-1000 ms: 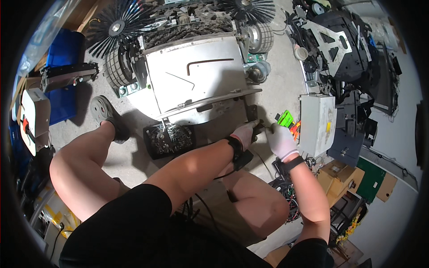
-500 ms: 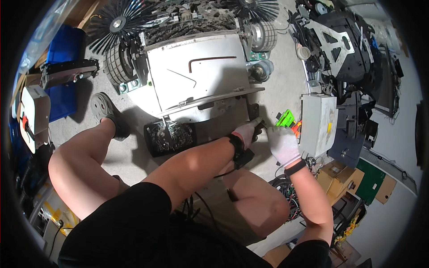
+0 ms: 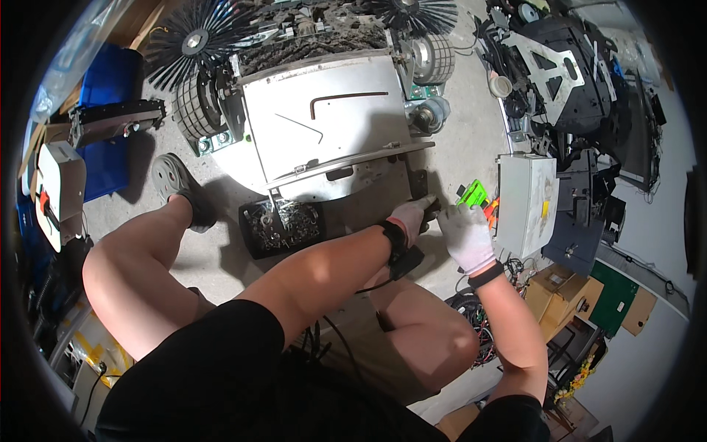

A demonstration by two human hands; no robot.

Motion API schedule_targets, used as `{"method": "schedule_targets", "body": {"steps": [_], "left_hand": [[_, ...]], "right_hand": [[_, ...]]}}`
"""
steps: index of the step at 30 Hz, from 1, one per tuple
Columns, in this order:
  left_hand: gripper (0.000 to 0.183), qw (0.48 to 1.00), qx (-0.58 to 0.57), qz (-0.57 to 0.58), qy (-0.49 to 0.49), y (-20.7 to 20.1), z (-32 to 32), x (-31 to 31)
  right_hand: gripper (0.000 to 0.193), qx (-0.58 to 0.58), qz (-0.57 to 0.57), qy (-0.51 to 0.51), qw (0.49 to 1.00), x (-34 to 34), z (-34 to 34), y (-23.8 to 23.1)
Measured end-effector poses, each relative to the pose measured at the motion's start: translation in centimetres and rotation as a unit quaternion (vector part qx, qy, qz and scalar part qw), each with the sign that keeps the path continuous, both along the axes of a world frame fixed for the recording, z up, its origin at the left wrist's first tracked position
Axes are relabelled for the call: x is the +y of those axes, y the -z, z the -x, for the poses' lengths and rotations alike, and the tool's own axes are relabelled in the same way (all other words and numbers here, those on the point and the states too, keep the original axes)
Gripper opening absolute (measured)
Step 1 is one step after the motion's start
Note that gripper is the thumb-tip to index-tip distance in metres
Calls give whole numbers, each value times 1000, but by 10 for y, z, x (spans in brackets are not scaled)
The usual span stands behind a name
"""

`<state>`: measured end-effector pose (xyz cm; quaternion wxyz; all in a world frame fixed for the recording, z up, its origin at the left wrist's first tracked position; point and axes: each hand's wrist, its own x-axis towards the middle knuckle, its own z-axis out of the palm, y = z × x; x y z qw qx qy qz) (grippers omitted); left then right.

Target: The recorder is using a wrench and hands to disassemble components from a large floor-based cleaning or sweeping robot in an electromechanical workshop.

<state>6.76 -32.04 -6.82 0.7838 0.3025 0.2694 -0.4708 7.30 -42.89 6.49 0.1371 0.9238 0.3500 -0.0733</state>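
My left hand (image 3: pixel 409 216), in a pale glove, is closed near the lower right corner of a white metal panel (image 3: pixel 342 132) on a wheeled machine. Something small and dark is at its fingertips, too small to name. Just to the right, my gloved right hand (image 3: pixel 470 239) has its fingers bent together close to the left fingertips; what they hold, if anything, is hidden. Behind the right hand lie a bright green tool or part (image 3: pixel 472 193) and an orange-red handle (image 3: pixel 491 208). Two hex keys rest on the panel: a thick brown one (image 3: pixel 346 96) and a thin one (image 3: pixel 300 127).
A black tray (image 3: pixel 247 239) of small metal fasteners stands left of my hands. The machine has round black brushes (image 3: pixel 194 43) and treaded wheels (image 3: pixel 434 60). A grey-white box (image 3: pixel 521 206) stands to the right, with cable bundles (image 3: pixel 482 331) and an open cardboard box (image 3: pixel 552 295) nearer me.
Both hands stay in nearly the same place, with slight finger and wrist movement. The view has shifted very slightly. The tools on the panel lie as before.
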Motion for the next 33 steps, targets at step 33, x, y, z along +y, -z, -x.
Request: {"method": "schedule_targets", "body": {"steps": [33], "left_hand": [[25, 970, -229, -55, -60, 33, 21, -14]], "right_hand": [[18, 52, -5, 224, 973, -2, 12, 13]]}}
